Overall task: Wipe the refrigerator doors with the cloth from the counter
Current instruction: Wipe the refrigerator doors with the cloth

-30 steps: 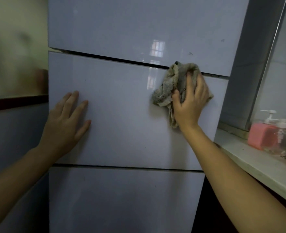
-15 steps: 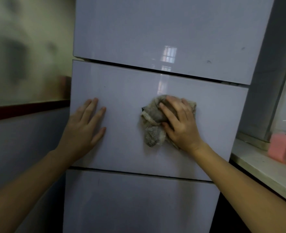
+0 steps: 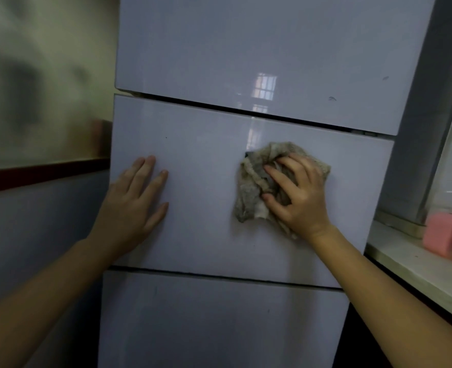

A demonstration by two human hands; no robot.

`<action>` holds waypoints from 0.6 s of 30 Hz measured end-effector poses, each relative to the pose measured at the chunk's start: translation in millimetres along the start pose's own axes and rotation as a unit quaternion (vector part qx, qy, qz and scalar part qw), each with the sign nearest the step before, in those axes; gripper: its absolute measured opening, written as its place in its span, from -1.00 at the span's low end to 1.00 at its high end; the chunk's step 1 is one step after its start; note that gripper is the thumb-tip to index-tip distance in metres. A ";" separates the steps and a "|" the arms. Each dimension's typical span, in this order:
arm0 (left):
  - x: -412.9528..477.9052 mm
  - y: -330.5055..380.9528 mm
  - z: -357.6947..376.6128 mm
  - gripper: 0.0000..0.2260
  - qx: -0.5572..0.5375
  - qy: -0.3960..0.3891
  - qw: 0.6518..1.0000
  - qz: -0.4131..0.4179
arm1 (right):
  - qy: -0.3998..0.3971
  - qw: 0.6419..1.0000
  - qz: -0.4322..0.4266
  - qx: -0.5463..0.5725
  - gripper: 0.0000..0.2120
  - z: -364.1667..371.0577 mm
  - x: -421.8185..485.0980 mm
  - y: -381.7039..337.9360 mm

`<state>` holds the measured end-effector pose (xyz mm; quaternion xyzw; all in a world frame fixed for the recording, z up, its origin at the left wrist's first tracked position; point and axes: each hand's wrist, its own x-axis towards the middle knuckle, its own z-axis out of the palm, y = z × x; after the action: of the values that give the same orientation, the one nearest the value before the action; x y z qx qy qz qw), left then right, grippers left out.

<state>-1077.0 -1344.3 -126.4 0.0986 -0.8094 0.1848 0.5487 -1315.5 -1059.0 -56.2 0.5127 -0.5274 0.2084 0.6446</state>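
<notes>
So the refrigerator (image 3: 246,328) fills most of the view, three glossy pale doors stacked up. The upper door (image 3: 246,49) has a couple of dark specks (image 3: 332,98) out toward its 4 o'clock corner, and I can't tell whether it's been done yet. The lower door (image 3: 219,322) has no hand or cloth on it right now. All the action is on the middle door (image 3: 206,235). The surface (image 3: 418,272) the cloth presumably came from sits off at 4 o'clock of the fridge, with a pink soap bottle (image 3: 445,232) on it. The left hand (image 3: 131,205) is flat on the middle door at its 9 o'clock side, fingers straight and slightly fanned, just bracing, same spot as a second ago. The right hand (image 3: 299,195) has its fingers spread but bent over the cloth (image 3: 251,187), thumb dug into the lower fold, holding the bunched grey rag against the panel a bit toward 3 o'clock of centre. What changed: a second ago the rag was way up at the door's 1 o'clock corner on the seam. It swept down and in toward the middle, and over the last half second it's barely shifted. My read is the top right patch is covered and the stroke is turning around. The 9 o'clock half, under the bracing hand, still looks like it needs doing.
</notes>
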 end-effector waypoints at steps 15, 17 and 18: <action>-4.6 -2.2 3.9 -0.42 0.038 0.000 0.999 0.011 | -0.020 0.999 -0.007 0.026 -0.53 41.6 32.2 -68.1; -6.4 -0.9 6.3 -0.43 0.035 0.013 0.999 0.007 | -0.037 0.998 -0.031 0.036 -0.55 34.9 -10.6 -75.5; -6.6 0.5 7.5 -0.43 0.032 0.021 0.999 0.005 | -0.047 0.997 -0.038 0.040 -0.55 30.6 -34.5 -76.4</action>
<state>-1081.1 -1347.2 -135.0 0.1080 -0.7921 0.2155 0.5609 -1280.2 -1106.1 -123.3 0.5670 -0.5286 0.1804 0.6054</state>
